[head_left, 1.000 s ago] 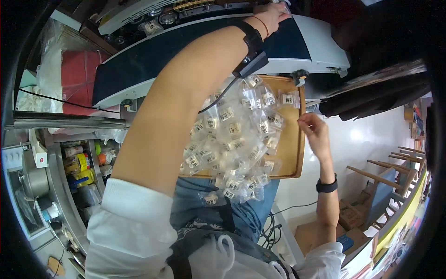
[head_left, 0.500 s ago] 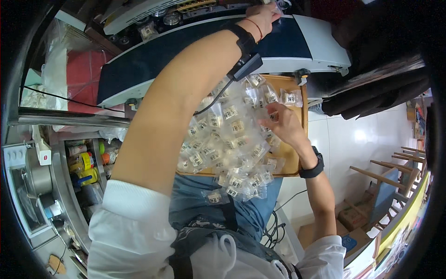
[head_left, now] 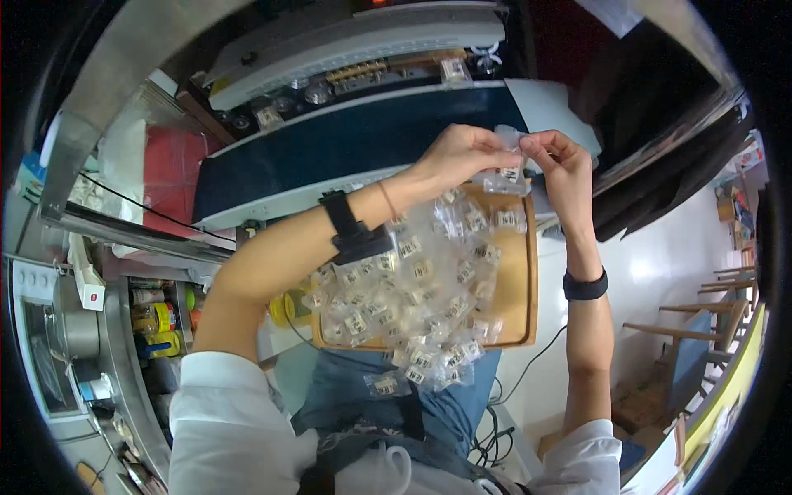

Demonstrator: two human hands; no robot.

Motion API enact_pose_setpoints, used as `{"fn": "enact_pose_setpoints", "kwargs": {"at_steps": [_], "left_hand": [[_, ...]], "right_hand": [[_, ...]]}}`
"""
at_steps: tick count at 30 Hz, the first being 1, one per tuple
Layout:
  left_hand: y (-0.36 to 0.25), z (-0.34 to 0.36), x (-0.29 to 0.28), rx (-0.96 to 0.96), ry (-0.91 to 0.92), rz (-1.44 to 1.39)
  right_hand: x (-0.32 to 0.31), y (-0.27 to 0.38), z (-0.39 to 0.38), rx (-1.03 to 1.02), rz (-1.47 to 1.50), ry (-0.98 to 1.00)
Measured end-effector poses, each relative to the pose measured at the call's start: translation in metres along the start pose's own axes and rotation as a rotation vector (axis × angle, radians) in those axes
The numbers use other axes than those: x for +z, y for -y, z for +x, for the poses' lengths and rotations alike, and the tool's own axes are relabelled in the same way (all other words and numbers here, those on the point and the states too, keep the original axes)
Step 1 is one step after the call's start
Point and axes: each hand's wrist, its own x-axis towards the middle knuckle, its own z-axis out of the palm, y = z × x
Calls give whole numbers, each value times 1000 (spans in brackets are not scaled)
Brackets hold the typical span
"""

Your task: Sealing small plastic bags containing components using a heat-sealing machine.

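Note:
My left hand (head_left: 458,157) and my right hand (head_left: 558,169) are closed on a small clear plastic packet (head_left: 505,183) with a printed label, held up above the back right of a wooden tray. My fingers pinch its upper part, my left hand from the left and my right hand from the right. Many similar packets (head_left: 408,247) lie heaped in the tray (head_left: 520,322) on my lap, several spilling over its front edge onto my blue-clad legs (head_left: 322,392).
A machine with a dark belt (head_left: 330,148) runs across the back, with packets (head_left: 454,73) among its rollers. Shelves with bottles (head_left: 165,322) are on the left. Wooden chairs (head_left: 701,330) stand at the right, a yellow bottle (head_left: 285,309) beside the tray, and cables (head_left: 495,429) below.
My left hand has come back from the machine's far right toward me. My right hand has moved up from the tray to meet it, both now on one packet. The view has tilted upward.

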Motion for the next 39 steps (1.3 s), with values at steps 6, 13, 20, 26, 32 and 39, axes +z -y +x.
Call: {"fn": "enact_pose_setpoints", "kwargs": {"at_steps": [6,13,20,26,32,39], "left_hand": [[-13,23,-7,-13,-74,-157],[2,78,-22,-26,-155,-483],[41,169,-35,-169,-299,-732],[36,177,-14,-214,-277,-811],[44,176,-34,-65,-318,-805],[60,174,-47,-30,-549,-902]], "right_hand": [[-9,10,39,33,188,95],[-12,-16,93,295,270,80],[0,-86,172,213,34,-122],[-7,-128,212,65,-410,-188],[19,-109,225,80,-469,-172],[-1,-57,130,-123,-118,-140]]}}
